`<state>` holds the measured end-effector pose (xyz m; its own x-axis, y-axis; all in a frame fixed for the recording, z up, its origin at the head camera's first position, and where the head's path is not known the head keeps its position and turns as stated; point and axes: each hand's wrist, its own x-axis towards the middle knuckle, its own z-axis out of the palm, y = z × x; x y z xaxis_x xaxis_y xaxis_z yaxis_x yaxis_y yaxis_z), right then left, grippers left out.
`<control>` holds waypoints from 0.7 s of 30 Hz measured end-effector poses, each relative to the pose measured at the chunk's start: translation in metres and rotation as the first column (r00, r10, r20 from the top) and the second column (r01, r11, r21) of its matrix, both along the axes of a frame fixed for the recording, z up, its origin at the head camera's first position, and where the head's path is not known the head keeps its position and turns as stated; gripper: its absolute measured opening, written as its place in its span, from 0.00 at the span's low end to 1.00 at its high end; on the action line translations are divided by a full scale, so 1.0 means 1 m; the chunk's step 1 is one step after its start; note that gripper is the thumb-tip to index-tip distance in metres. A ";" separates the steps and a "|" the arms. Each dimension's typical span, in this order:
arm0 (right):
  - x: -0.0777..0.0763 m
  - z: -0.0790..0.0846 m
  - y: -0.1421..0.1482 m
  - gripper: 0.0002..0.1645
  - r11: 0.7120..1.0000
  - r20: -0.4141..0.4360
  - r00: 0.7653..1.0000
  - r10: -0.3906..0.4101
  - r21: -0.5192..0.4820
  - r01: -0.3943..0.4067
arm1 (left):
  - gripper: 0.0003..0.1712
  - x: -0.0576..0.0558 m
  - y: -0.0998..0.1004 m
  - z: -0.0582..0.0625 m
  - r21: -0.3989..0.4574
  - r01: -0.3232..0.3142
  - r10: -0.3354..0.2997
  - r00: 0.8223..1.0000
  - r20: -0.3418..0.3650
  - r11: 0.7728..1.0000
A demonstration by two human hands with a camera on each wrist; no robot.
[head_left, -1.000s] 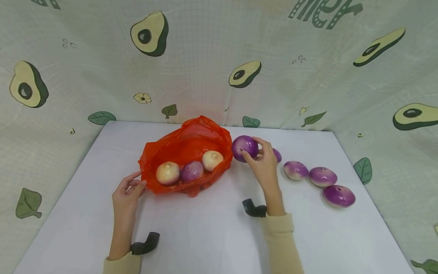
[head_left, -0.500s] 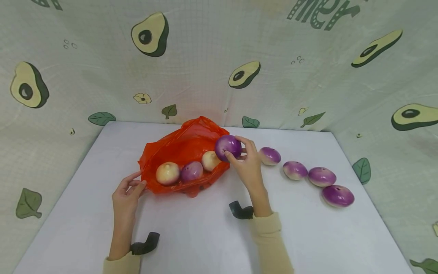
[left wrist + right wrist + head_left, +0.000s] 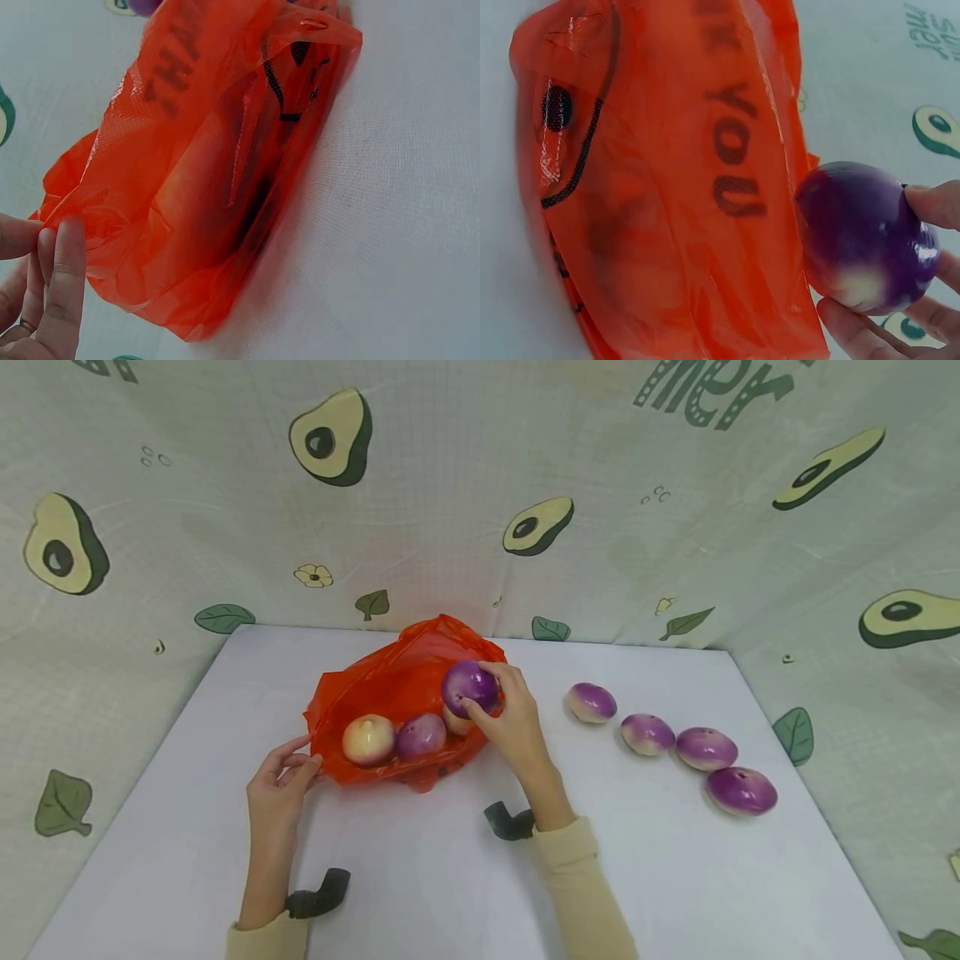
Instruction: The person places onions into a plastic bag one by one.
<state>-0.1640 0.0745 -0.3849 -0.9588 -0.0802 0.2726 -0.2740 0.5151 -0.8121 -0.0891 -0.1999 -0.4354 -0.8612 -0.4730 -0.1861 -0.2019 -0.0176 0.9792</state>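
Note:
A red plastic bag (image 3: pixel 390 681) lies with its mouth gaping on the table. My left hand (image 3: pixel 279 785) pinches the left edge of its rim between thumb and fingers, as the left wrist view also shows. My right hand (image 3: pixel 517 727) grips a glossy purple onion (image 3: pixel 468 685) over the right part of the mouth. In the right wrist view this purple onion (image 3: pixel 866 236) overlaps the bag's rim. Inside the bag are a pale onion (image 3: pixel 368 740), a purple onion (image 3: pixel 422 736) and another pale onion (image 3: pixel 457 724), mostly hidden behind the held one.
Several purple onions lie in a slanting row on the right: a far one (image 3: pixel 592 702), two in the middle (image 3: pixel 647 734), and the nearest one (image 3: pixel 742 792). The white table (image 3: pixel 420 877) meets an avocado-patterned cloth (image 3: pixel 435 510) at back and sides. Black wrist mounts (image 3: pixel 318 897) stick out from both sleeves.
My right hand has carried the purple onion leftward, from beside the bag to over its mouth, covering most of the right pale onion. The left hand stays at the rim.

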 end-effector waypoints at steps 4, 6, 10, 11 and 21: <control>-0.002 0.000 -0.006 0.31 0.999 0.015 1.000 0.027 0.044 -0.027 | 0.22 0.000 0.000 -0.001 -0.002 0.001 -0.001 1.000 -0.006 1.000; -0.003 0.000 -0.009 0.31 0.997 0.027 0.999 0.037 0.069 -0.039 | 0.22 0.000 0.000 0.000 -0.002 0.001 -0.001 1.000 -0.002 1.000; -0.007 -0.002 -0.014 0.31 0.991 0.047 0.997 0.061 0.114 -0.067 | 0.22 0.001 0.001 -0.001 -0.009 0.005 -0.005 1.000 -0.004 1.000; -0.008 -0.003 -0.015 0.31 0.990 0.053 0.996 0.070 0.120 -0.076 | 0.22 0.001 0.001 -0.002 -0.024 0.007 -0.008 1.000 -0.008 1.000; -0.020 -0.009 -0.027 0.30 0.959 0.048 0.991 0.126 0.249 -0.134 | 0.28 -0.015 -0.025 -0.067 -0.046 -0.008 0.004 0.997 -0.073 0.999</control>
<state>-0.1836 0.0474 -0.3940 -0.9434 -0.2663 0.1979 -0.3284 0.6652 -0.6705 -0.1044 -0.2249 -0.5029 -0.8688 -0.4848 -0.1009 -0.1300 0.0265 0.9912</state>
